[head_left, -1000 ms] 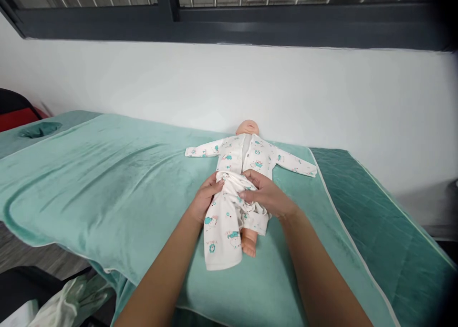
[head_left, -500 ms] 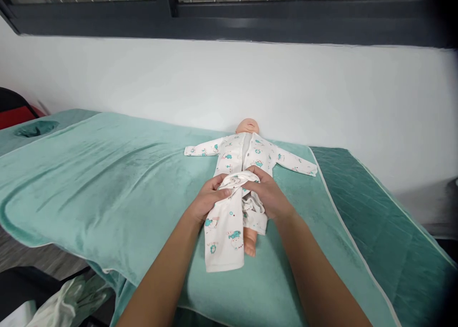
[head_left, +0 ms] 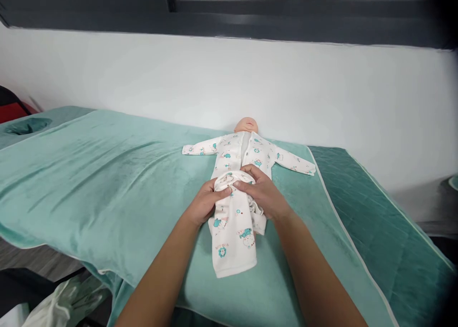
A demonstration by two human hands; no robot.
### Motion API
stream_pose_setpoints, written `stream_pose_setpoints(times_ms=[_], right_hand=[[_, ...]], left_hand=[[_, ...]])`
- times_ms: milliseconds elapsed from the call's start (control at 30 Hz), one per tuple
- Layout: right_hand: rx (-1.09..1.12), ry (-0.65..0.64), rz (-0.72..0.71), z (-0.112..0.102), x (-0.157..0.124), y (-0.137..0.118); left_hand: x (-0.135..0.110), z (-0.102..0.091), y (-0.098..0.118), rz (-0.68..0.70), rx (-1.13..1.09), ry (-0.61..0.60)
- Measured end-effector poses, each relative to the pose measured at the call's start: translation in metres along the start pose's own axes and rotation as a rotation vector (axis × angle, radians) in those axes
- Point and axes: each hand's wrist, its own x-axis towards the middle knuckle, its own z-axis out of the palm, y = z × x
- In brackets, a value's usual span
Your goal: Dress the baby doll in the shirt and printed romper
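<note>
A baby doll (head_left: 246, 124) lies on its back on the bed, head toward the wall. It wears a white printed jacket (head_left: 229, 150), open down the front, with both sleeves spread wide. Over the doll's lower body, white printed baby trousers (head_left: 234, 236) are gathered at the waist between my hands. My left hand (head_left: 206, 200) grips the left side of the waistband, thumb on top. On the other side my right hand (head_left: 263, 191) pinches the cloth near the middle. One trouser leg hangs toward me; the other is bunched under my right hand. The doll's legs are mostly hidden.
A light green blanket (head_left: 107, 188) covers the bed, with a darker green quilted cover (head_left: 379, 198) at the right. White wall (head_left: 229, 79) stands behind, below a dark window frame (head_left: 229, 19). Whitish cloth (head_left: 59, 303) lies at the lower left.
The hanging trouser leg has swung right and now covers the doll's foot, which showed before. My right thumb has moved left along the waistband. The view has shifted slightly.
</note>
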Motion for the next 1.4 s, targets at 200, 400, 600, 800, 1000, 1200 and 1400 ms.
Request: stream_pose_setpoints(times_ms=[200,400,600,800,1000,1200,1400], right_hand=[[-0.118,-0.450,0.150,-0.001,-0.003,-0.024],[-0.050,-0.244,0.191,-0.001,-0.007,-0.012],[0.092,0.039,0.137,0.000,-0.001,0.005],[0.041,-0.070,0.112,0.003,-0.004,-0.002],[-0.119,-0.530,0.121,-0.009,-0.008,-0.015],[-0.043,-0.238,0.100,-0.002,-0.008,-0.008],[0.039,-0.080,0.028,0.006,-0.003,-0.004]], left_hand=[[0.000,0.002,-0.003,0.054,-0.087,0.131],[0.000,-0.001,-0.004,0.057,0.010,0.067],[-0.001,-0.004,-0.001,0.077,0.215,-0.147],[0.001,-0.001,-0.003,0.066,0.005,-0.009],[0.003,0.003,-0.003,0.120,-0.121,0.154],[-0.001,-0.002,-0.010,0.135,0.001,0.048],[0.000,-0.005,-0.007,0.110,0.073,-0.067]])
